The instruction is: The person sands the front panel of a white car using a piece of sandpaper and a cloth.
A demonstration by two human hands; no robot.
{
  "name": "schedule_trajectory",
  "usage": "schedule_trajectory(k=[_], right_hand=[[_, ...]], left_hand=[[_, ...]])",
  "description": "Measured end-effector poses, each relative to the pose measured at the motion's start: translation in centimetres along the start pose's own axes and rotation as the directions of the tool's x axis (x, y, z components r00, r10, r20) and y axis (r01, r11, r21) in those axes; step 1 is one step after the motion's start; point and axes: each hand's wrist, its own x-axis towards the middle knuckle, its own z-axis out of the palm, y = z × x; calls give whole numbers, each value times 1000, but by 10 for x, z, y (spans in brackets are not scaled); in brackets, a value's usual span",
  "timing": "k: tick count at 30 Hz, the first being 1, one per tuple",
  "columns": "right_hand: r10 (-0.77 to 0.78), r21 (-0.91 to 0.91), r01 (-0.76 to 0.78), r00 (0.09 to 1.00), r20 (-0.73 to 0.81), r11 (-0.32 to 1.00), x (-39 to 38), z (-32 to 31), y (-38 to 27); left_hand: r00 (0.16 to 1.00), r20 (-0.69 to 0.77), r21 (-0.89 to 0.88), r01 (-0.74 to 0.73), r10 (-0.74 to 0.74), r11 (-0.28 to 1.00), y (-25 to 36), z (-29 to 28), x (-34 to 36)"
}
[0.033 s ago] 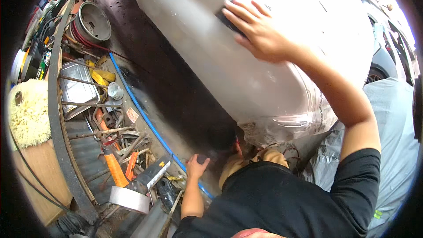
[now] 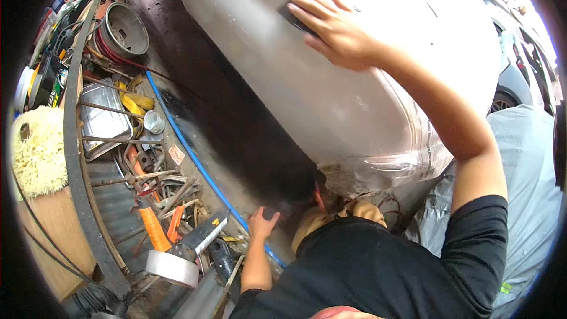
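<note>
Right hand (image 2: 333, 32) presses thin, flexible dark pad (image 2: 293, 18) flat on slick car panel (image 2: 307, 100); left hand (image 2: 263, 223) spread on floor (image 2: 236, 136).

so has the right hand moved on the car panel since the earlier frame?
No. The right hand sits at the same spot on the grey car panel, equally far from the blue hose.

Car panel (image 2: 354, 100) blocks right; tool clutter (image 2: 153, 183) left; dark floor strip (image 2: 236, 130) between passable.

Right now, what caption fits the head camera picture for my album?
Right hand presses a dark sanding block on a grey car panel; left hand rests low by a blue hose.
</note>
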Motion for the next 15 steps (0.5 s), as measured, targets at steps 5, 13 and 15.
schedule_trajectory(k=[5, 13, 15], right_hand=[[-57, 49, 52, 993, 102, 997, -18, 1, -1], [-98, 70, 95, 995, 34, 993, 25, 4, 21], [-103, 73, 96, 990, 94, 993, -10, -6, 14]], left_hand=[[998, 39, -23, 56, -55, 998, -4, -8, -5], [991, 94, -33, 95, -91, 995, 7, -11, -2], [996, 38, 3, 80, -80, 997, 2, -12, -11]])
